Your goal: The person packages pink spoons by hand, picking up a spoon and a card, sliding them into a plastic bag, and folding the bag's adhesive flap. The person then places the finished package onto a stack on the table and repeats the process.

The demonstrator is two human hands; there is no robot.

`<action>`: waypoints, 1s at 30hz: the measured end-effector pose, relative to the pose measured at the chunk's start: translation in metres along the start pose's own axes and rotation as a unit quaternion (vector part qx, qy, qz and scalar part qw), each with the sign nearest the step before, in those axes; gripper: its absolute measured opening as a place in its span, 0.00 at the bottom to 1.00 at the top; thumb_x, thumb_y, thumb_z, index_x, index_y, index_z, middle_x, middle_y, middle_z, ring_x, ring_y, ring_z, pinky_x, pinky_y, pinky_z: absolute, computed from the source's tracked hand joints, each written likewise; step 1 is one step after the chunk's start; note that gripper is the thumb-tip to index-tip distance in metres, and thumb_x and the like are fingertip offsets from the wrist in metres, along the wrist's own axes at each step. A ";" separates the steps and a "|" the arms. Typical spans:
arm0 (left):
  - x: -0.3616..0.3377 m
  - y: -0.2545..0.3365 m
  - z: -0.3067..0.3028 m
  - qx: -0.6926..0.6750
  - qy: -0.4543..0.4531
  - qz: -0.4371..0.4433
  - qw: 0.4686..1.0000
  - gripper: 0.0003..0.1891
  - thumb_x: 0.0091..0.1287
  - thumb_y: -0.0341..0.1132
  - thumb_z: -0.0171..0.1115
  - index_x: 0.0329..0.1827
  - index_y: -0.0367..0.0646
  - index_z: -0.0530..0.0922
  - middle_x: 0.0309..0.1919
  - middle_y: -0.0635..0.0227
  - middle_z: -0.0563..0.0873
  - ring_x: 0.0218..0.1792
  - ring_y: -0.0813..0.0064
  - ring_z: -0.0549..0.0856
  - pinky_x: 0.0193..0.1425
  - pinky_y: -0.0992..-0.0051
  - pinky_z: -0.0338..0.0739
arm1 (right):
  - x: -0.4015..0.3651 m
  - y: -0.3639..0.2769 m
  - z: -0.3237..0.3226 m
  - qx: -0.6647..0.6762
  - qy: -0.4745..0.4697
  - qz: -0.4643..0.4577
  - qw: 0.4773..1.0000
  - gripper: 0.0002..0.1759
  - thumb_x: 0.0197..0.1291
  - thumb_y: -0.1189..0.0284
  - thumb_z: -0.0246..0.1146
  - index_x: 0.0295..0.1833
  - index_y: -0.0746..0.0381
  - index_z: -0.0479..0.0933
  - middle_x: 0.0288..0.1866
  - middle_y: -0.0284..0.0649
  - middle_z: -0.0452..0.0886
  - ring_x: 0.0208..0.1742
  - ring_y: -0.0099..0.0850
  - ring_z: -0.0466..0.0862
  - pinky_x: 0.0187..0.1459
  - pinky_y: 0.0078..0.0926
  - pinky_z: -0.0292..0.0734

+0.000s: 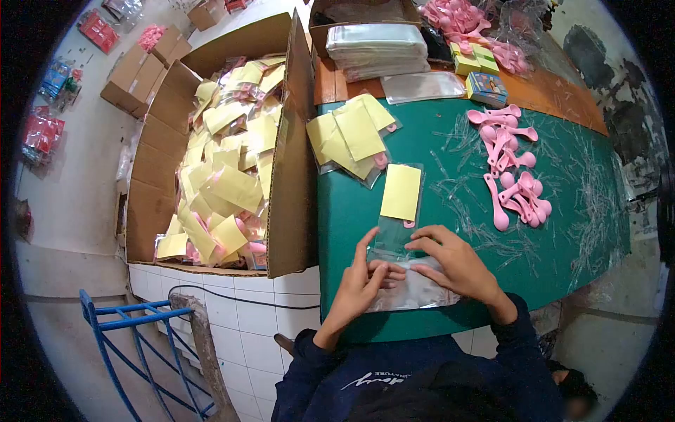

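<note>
At the front of the green table lies a clear plastic bag (422, 297). My left hand (365, 285) is over its left side, index finger stretched out and the other fingers curled. My right hand (450, 261) rests over its upper right, fingers apart. Just beyond both hands is a clear packet with a yellow card (401, 192) and a bit of pink at its lower edge. Further back on the left are several similar packets (357, 132) in an overlapping pile. Pink spoons (500, 144) lie in a heap at the right.
A large cardboard box (292, 176) full of yellow-card packets stands left of the green table (351, 232). Stacked clear bags (376, 46) and small boxes (485, 88) sit at the back. Clear plastic strips (478, 225) are scattered right. A blue metal frame (133, 309) stands lower left.
</note>
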State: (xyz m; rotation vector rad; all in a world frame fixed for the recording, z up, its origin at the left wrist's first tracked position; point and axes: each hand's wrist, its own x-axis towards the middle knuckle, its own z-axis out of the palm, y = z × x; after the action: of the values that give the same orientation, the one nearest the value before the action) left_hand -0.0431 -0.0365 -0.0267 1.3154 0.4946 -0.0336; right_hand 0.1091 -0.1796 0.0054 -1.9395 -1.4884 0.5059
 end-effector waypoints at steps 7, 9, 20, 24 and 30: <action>0.016 0.000 -0.010 0.220 0.166 0.164 0.947 0.20 0.68 0.25 0.48 0.63 0.39 0.61 0.35 0.54 0.83 0.36 0.65 0.85 0.39 0.71 0.80 | 0.016 -0.001 0.021 -0.037 0.023 0.009 0.999 0.14 0.51 0.71 0.66 0.43 0.62 0.74 0.44 0.44 0.74 0.48 0.42 0.75 0.47 0.36 0.72; 0.016 0.004 -0.009 0.237 0.188 0.165 0.939 0.20 0.69 0.24 0.47 0.63 0.39 0.61 0.35 0.55 0.83 0.36 0.65 0.85 0.39 0.71 0.79 | 0.021 -0.002 0.035 -0.048 0.028 -0.004 0.998 0.14 0.51 0.70 0.66 0.42 0.62 0.74 0.41 0.44 0.74 0.46 0.42 0.75 0.46 0.36 0.71; 0.012 -0.003 -0.013 0.211 0.164 0.119 0.956 0.19 0.70 0.25 0.46 0.64 0.38 0.60 0.31 0.55 0.84 0.33 0.67 0.86 0.37 0.71 0.79 | 0.027 0.013 0.056 -0.053 0.049 0.004 0.997 0.08 0.50 0.74 0.63 0.35 0.61 0.71 0.33 0.39 0.71 0.40 0.38 0.74 0.40 0.34 0.65; 0.012 0.005 -0.012 0.173 0.148 0.097 0.969 0.19 0.71 0.29 0.47 0.64 0.39 0.61 0.30 0.55 0.85 0.32 0.68 0.86 0.35 0.72 0.79 | 0.026 0.000 0.035 -0.008 0.051 -0.014 0.999 0.08 0.50 0.73 0.62 0.35 0.62 0.71 0.33 0.40 0.71 0.39 0.38 0.74 0.40 0.34 0.64; 0.012 0.024 -0.016 0.184 0.037 0.006 0.982 0.24 0.71 0.31 0.49 0.69 0.43 0.59 0.28 0.65 0.83 0.30 0.82 0.81 0.37 0.78 0.77 | 0.022 -0.011 0.023 -0.030 0.017 -0.032 0.999 0.10 0.49 0.72 0.63 0.36 0.61 0.71 0.34 0.40 0.70 0.41 0.38 0.73 0.41 0.34 0.64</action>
State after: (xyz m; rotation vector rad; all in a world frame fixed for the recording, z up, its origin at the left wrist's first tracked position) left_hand -0.0302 -0.0124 -0.0116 1.6868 0.5623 -0.0682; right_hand 0.0928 -0.1510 -0.0020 -1.9300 -1.5564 0.4026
